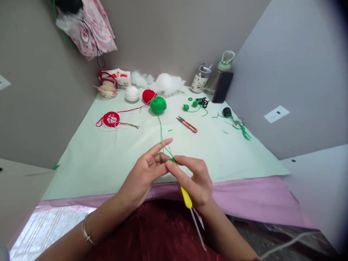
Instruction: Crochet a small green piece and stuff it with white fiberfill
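Observation:
In my right hand (pixel 194 177) is a crochet hook with a yellow handle (pixel 186 197), pinched near its front; a thin metal shaft sticks out behind it. My left hand (pixel 150 165) grips a small piece of green crochet work (pixel 170 159) between thumb and fingers, with the index finger stretched out. Green yarn (pixel 161 127) runs over that index finger from the green yarn ball (pixel 158 105) farther back. The hook's thin tip meets the green work where both hands come together. Fingers partly hide the stitches.
Orange-handled thread snips (pixel 187 124) lie beyond my hands. Left are a red yarn coil (pixel 111 119), white yarn ball (pixel 132 93) and red yarn ball (pixel 149 96). White stuffing (pixel 167 84), a pen cup (pixel 200 79), bottle (pixel 217 78) and phone (pixel 223 87) stand behind; black yarn (pixel 226 112) lies right.

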The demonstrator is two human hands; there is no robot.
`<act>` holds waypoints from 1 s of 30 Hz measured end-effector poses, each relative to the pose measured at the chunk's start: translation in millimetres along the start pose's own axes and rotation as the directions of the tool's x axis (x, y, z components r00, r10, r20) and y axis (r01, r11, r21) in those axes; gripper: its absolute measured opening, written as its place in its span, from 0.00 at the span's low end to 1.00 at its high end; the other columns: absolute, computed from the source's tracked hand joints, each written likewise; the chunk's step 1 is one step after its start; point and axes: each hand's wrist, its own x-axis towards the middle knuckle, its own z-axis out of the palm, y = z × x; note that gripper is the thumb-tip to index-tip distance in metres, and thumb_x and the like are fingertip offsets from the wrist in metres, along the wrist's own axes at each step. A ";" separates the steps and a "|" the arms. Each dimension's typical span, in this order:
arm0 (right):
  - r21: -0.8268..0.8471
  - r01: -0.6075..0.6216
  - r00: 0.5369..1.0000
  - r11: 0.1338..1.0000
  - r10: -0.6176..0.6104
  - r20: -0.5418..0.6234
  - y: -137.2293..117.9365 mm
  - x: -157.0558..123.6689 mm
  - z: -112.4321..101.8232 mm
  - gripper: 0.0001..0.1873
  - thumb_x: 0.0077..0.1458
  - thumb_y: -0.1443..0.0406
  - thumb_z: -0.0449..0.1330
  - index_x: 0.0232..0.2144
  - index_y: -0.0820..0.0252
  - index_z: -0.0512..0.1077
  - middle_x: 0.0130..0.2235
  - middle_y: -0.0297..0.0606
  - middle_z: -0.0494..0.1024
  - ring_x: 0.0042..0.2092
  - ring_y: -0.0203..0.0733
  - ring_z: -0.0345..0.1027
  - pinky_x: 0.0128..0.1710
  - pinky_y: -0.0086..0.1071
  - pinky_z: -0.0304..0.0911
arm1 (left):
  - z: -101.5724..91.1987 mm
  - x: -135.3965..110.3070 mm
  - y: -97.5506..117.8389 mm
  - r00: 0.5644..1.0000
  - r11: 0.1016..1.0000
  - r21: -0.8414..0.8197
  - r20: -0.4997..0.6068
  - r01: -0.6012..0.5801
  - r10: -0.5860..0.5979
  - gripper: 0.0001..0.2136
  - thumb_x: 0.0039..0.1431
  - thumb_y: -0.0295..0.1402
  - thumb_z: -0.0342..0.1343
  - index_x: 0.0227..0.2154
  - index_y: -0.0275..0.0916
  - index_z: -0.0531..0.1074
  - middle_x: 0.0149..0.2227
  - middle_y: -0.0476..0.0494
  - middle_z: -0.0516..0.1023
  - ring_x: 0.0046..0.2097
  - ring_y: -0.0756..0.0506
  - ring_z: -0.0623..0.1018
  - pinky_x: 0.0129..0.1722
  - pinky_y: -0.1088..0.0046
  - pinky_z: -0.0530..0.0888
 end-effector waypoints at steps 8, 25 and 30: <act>0.663 -0.436 0.840 0.609 0.541 0.055 4.1 15.4 4.9 0.11 0.72 0.61 0.59 0.40 0.54 0.82 0.37 0.39 0.83 0.33 0.39 0.75 0.31 0.36 0.74 | -3.0 2.3 5.3 1.000 0.997 -0.078 0.011 0.010 -0.009 0.25 0.54 0.31 0.75 0.56 0.47 0.82 0.34 0.51 0.78 0.38 0.50 0.75 0.46 0.72 0.72; 0.647 -0.446 0.817 0.619 0.576 0.012 2.3 11.6 7.7 0.10 0.71 0.64 0.59 0.43 0.52 0.83 0.36 0.37 0.82 0.30 0.37 0.73 0.30 0.35 0.72 | -6.3 6.8 3.1 1.000 0.992 -0.123 0.003 0.031 -0.031 0.16 0.58 0.31 0.71 0.49 0.41 0.85 0.36 0.47 0.79 0.38 0.48 0.75 0.47 0.69 0.73; 0.697 -0.513 0.778 0.500 0.615 0.131 5.3 10.5 13.5 0.08 0.69 0.60 0.64 0.41 0.51 0.84 0.38 0.37 0.85 0.35 0.37 0.74 0.34 0.33 0.71 | -6.3 0.6 -4.6 0.996 0.992 0.101 0.049 -0.081 0.076 0.18 0.61 0.34 0.70 0.54 0.47 0.83 0.41 0.47 0.81 0.47 0.45 0.76 0.52 0.68 0.70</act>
